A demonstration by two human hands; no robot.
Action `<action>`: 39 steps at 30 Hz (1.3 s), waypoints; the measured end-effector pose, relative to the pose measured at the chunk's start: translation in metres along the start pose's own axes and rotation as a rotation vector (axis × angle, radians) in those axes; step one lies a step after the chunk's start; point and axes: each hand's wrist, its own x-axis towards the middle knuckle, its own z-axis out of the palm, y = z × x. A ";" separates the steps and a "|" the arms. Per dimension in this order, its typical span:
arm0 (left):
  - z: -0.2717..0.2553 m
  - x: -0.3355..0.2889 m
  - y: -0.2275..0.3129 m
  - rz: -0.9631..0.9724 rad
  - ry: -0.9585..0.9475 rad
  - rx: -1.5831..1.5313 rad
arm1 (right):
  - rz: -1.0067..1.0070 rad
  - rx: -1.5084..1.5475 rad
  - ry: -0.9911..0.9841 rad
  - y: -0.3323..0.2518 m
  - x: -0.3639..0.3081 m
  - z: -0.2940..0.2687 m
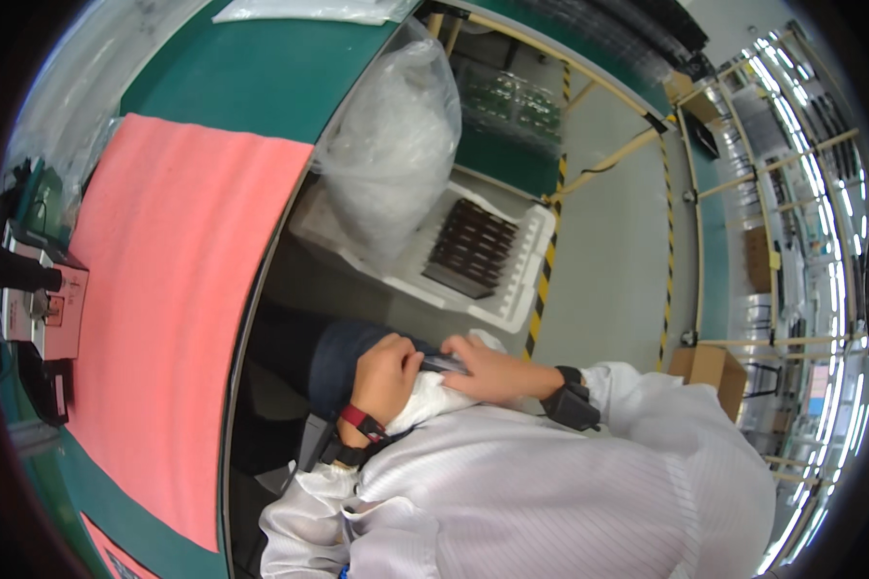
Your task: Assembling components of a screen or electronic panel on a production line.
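Note:
In my lap, both hands are brought close together at a small dark grey flat object (442, 364), whose kind I cannot make out. My left hand (382, 380) is closed, its thumb at the object's left end; the curled fingers are partly hidden. From the other side my right hand (490, 372) grips the right end, its fingers bent over it. Under and beside the hands lies a crumpled white cloth (423, 401), over dark blue trousers. A red band circles my left wrist, and a black device is strapped on my right.
On my left stands a green-topped table (251, 72) with a pink mat (179, 289) and a boxy device (43, 299). Ahead, a white crate (531, 261) on the floor holds a dark slotted tray (473, 246), beside a full plastic bag (396, 135). Racks (772, 174) line the right.

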 end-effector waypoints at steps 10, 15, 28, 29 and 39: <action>0.005 0.003 -0.003 -0.028 -0.004 0.015 | -0.286 0.366 -0.100 0.036 0.019 -0.021; 0.007 -0.008 -0.022 0.043 0.010 0.105 | -0.413 0.065 0.229 0.032 0.066 0.004; -0.105 -0.182 0.014 -0.144 0.076 -0.590 | -0.304 -0.579 -0.846 -0.082 0.058 -0.094; -0.107 -0.215 0.012 -0.194 0.129 -0.651 | -0.279 -0.406 -0.762 -0.086 0.066 -0.111; 0.103 -0.386 -0.019 -1.022 0.324 -0.633 | -1.264 -0.891 -0.012 -0.126 0.262 0.084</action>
